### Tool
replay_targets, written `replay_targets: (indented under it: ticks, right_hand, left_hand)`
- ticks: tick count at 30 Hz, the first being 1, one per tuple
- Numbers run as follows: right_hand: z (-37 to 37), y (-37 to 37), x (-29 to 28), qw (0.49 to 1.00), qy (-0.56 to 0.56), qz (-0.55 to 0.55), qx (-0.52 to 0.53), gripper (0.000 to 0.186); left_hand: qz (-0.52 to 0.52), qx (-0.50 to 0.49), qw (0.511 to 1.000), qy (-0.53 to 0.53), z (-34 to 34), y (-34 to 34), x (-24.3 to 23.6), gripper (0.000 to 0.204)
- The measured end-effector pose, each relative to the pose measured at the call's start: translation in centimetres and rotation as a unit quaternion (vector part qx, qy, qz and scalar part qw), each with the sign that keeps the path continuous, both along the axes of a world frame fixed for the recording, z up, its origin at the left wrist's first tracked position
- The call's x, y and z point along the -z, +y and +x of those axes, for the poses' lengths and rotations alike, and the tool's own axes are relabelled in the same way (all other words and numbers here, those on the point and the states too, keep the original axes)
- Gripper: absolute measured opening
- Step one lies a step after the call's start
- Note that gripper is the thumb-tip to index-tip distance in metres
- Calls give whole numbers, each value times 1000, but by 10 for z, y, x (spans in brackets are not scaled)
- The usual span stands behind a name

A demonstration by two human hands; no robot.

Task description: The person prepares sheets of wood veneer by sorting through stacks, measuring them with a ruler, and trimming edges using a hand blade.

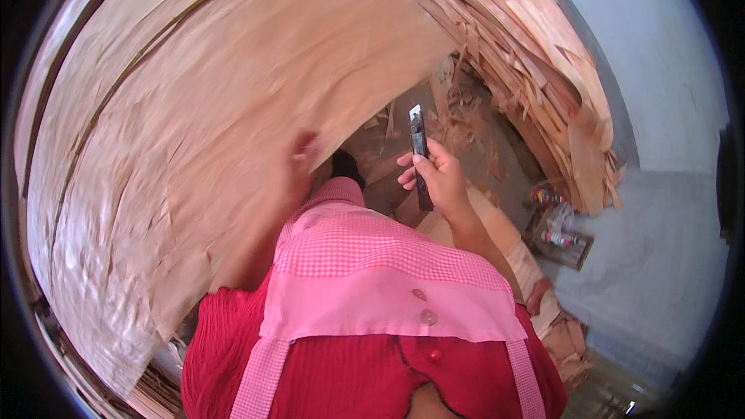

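Observation:
A black utility knife (pixel 419 140) with a bright blade tip points away from me, gripped in my right hand (pixel 446 178). The thumb lies along its handle, and some fingers stick out to the left. My left hand (pixel 305 154) is smeared by motion close to the near edge of a large sheet of wood veneer (pixel 256 70). Whether it touches the sheet I cannot tell. The veneer is tan and rippled, and spreads over the left and far side.
Stacked veneer strips (pixel 535 46) with ragged edges stand along the far right, against a pale wall (pixel 652 54). Scraps (pixel 473 120) litter the floor between stack and sheet. Small bottles (pixel 560 238) sit in a tray at right. A long dark line (pixel 167 27) crosses the sheet.

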State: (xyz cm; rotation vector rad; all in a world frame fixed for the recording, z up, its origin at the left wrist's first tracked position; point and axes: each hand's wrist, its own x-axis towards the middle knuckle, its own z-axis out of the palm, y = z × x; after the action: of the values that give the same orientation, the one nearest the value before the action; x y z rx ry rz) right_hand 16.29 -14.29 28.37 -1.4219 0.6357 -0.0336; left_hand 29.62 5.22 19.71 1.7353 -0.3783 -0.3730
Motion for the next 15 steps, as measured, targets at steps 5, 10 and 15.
replay_targets:
  ticks: [5, 10, 15]
  right_hand:
    - [49, -133, 9, 995, 37, -76, -50, 29]
    - [74, -260, -7, 994, 69, -80, -40, 28]
    - [107, -374, 6, 993, 97, -30, -61, 25]
  left_hand:
    - [143, 186, 959, -161, 33, -207, -58, 24]
    - [94, 235, 930, -266, 59, -347, -56, 22]
    - [134, 261, 884, -363, 91, -461, -49, 19]
